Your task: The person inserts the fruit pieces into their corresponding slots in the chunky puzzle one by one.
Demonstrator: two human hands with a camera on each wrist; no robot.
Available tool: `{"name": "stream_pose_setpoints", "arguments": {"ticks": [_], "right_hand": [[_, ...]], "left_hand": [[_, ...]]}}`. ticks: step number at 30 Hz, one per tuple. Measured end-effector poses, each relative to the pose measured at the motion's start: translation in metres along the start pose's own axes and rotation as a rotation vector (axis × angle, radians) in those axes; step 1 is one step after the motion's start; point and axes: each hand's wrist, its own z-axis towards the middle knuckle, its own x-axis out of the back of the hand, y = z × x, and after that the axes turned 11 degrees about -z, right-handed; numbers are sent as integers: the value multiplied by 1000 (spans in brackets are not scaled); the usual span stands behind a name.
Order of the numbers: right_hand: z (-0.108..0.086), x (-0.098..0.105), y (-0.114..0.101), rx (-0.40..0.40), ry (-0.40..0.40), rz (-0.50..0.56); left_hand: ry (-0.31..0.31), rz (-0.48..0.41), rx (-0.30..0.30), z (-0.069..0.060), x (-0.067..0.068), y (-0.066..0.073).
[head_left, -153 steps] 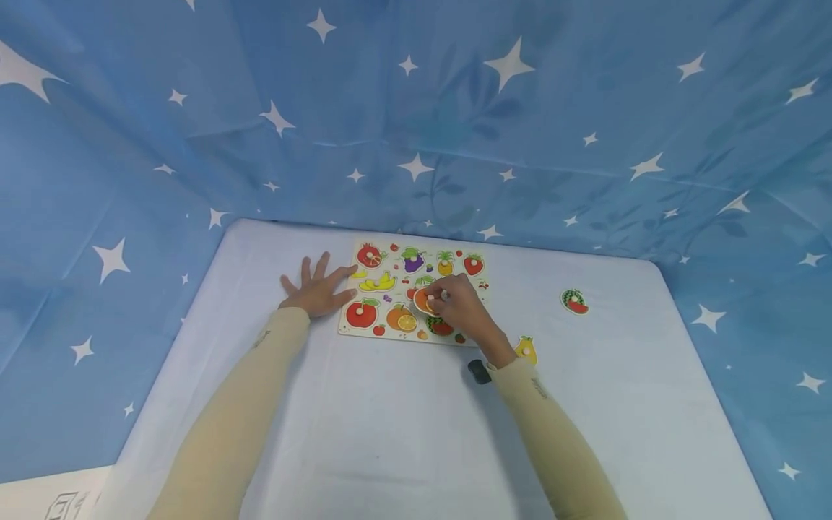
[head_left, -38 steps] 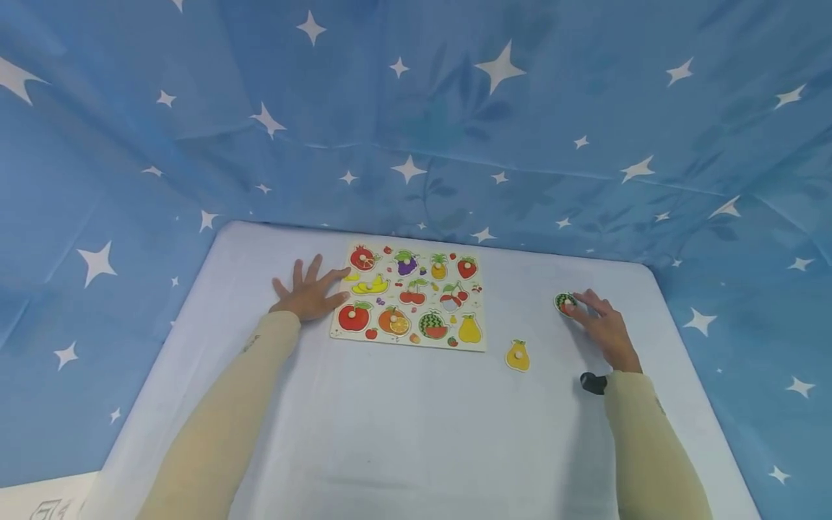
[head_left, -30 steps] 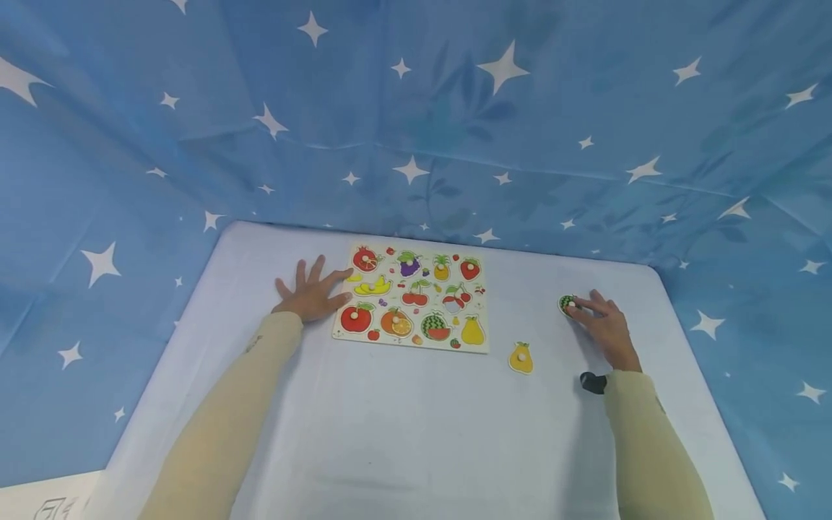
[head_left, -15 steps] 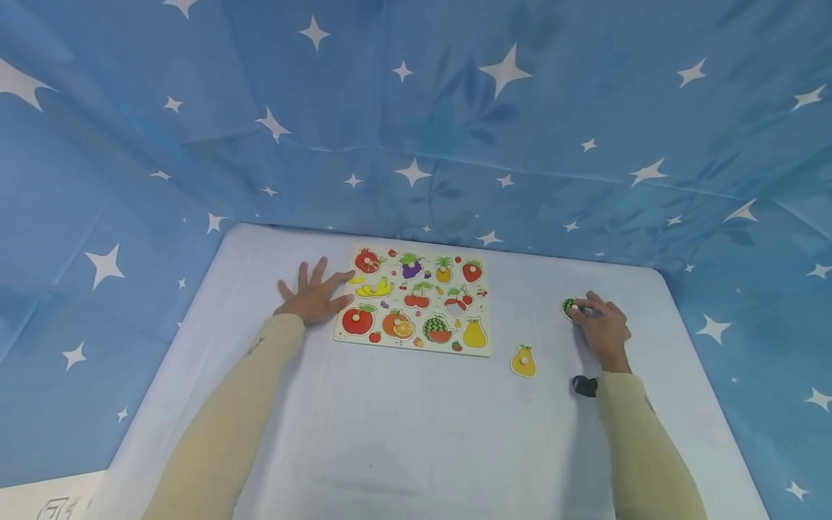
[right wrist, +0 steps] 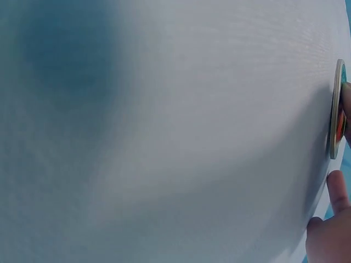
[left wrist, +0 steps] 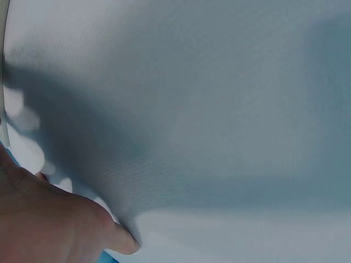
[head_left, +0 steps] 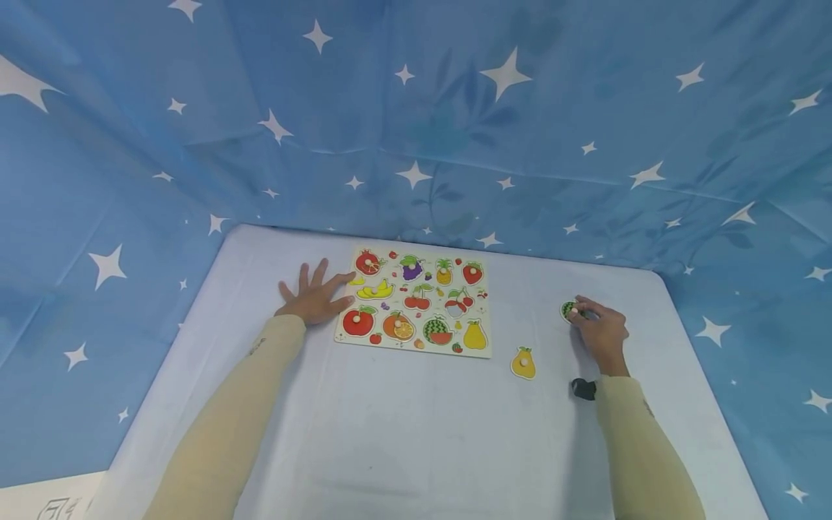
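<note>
In the head view, my right hand (head_left: 601,332) pinches the small knob of a watermelon puzzle piece (head_left: 566,310) at the right of the table. The right wrist view shows that watermelon piece (right wrist: 337,112) edge-on, with fingertips against its printed face. My left hand (head_left: 313,297) lies with spread fingers at the left edge of the fruit puzzle board (head_left: 404,343); its thumb and index finger touch the board. Knobs show on the apple, orange and several other fruits there. The board's watermelon (head_left: 438,331) and pear (head_left: 474,335) pictures show no knob.
A loose pear piece (head_left: 523,363) with a knob lies between the board and my right hand. A dark device (head_left: 583,389) sits at my right wrist. Blue star-printed cloth (head_left: 416,108) hangs behind the white table (head_left: 403,433).
Five seconds ago my right hand held a rounded orange-coloured piece over the board. It has since moved right to the watermelon piece, and its fingers have closed on the knob. The left hand stays put.
</note>
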Motion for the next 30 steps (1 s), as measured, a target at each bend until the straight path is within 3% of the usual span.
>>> {"name": "stream_pose_setpoints", "arguments": {"ticks": [9, 19, 30], "right_hand": [[0, -9, -19, 40, -17, 28], [-8, -25, -56, 272, -47, 102], [-30, -50, -102, 366, -113, 87]], "left_hand": [[-8, 6, 4, -3, 2, 5], [-11, -6, -2, 7, -3, -4], [-6, -32, -23, 6, -2, -7]]}}
